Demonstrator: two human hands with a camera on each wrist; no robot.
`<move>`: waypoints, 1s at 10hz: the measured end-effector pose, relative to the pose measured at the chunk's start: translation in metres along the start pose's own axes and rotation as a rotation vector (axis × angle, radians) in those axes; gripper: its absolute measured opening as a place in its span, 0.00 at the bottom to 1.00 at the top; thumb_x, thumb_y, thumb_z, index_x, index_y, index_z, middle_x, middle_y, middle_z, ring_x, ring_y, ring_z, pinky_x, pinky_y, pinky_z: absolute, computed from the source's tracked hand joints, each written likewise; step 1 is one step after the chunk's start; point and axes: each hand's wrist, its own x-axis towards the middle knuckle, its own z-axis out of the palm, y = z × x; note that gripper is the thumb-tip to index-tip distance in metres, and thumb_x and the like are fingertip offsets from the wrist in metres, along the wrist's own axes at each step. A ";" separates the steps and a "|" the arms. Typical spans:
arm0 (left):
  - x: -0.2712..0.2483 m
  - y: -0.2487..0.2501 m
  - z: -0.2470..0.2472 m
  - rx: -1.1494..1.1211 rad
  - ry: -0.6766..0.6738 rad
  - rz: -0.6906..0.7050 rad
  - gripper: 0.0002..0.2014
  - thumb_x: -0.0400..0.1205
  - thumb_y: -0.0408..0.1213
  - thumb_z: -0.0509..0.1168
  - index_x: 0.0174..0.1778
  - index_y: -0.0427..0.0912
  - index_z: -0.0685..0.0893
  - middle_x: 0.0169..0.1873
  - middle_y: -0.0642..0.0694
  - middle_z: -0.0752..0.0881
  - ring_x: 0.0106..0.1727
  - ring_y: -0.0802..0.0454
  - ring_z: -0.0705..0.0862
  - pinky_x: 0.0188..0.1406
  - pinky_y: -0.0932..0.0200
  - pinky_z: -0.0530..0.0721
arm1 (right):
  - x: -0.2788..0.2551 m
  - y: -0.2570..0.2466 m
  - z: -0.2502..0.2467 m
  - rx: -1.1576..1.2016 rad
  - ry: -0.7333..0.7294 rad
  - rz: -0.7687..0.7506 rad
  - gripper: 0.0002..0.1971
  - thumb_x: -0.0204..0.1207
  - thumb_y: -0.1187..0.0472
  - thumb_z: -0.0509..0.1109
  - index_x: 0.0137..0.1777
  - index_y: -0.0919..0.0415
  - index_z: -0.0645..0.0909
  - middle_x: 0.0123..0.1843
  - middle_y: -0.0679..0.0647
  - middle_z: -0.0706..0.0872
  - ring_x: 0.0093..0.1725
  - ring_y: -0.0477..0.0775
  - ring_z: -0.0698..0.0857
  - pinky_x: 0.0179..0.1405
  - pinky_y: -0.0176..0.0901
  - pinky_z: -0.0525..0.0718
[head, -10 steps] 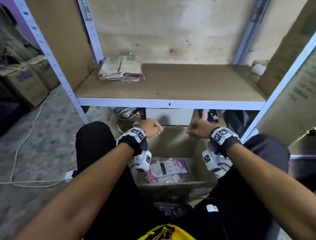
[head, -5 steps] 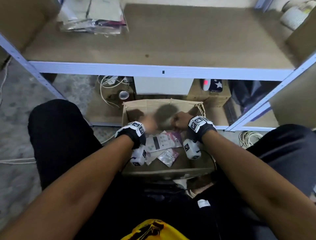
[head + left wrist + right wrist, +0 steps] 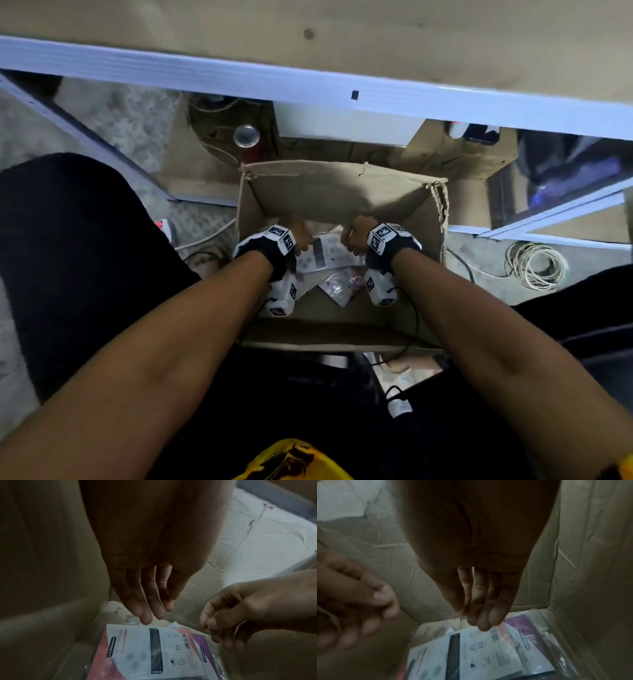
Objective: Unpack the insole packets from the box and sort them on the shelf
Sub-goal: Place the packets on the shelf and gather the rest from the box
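Both hands are down inside the open brown cardboard box (image 3: 342, 192) that stands on the floor between the person's knees, below the front rail of the white metal shelf (image 3: 308, 92). The left hand (image 3: 147, 574) hangs with its fingers straight and close together, pointing down, the fingertips (image 3: 145, 619) just above the far edge of the top insole packet (image 3: 154, 649), a flat white-and-pink printed card in a clear plastic sleeve; it grips nothing, and whether a fingertip touches the plastic cannot be told. The right hand (image 3: 479, 581) is held the same way, fingers straight and side by side, their tips over the barcode corner of that same packet (image 3: 471, 655), with nothing between them. In the left wrist view the right hand (image 3: 240, 615) shows with its fingers loosely bent. The top packet lies flat on the box floor directly beneath both hands, and a purple packet (image 3: 527, 632) sticks out from under it on the side of the right hand, against the box wall. In the head view a further clear crumpled packet (image 3: 337, 286) lies nearer the person than the hands, between the two wrists. Outside the box, beyond the right forearm, a coil of pale cable (image 3: 534, 265) rests on the floor.
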 end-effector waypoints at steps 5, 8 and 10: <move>0.017 -0.012 0.007 0.166 0.049 -0.121 0.20 0.85 0.37 0.61 0.72 0.32 0.78 0.72 0.36 0.79 0.71 0.39 0.79 0.66 0.54 0.76 | 0.076 -0.011 0.055 -0.421 0.070 -0.185 0.24 0.80 0.66 0.67 0.77 0.60 0.75 0.77 0.65 0.72 0.77 0.68 0.72 0.72 0.60 0.76; 0.017 -0.014 0.020 0.172 0.038 -0.160 0.15 0.84 0.36 0.60 0.63 0.32 0.82 0.60 0.37 0.86 0.49 0.43 0.83 0.47 0.58 0.78 | 0.086 -0.008 0.068 -0.484 0.126 -0.153 0.21 0.81 0.61 0.65 0.75 0.58 0.77 0.78 0.63 0.69 0.80 0.68 0.64 0.76 0.62 0.68; 0.019 -0.014 0.017 0.199 0.044 -0.163 0.16 0.84 0.36 0.62 0.65 0.32 0.81 0.63 0.36 0.85 0.62 0.40 0.84 0.48 0.59 0.77 | 0.084 -0.009 0.074 -0.477 0.129 -0.135 0.18 0.82 0.64 0.64 0.71 0.62 0.80 0.77 0.65 0.68 0.80 0.68 0.62 0.75 0.62 0.70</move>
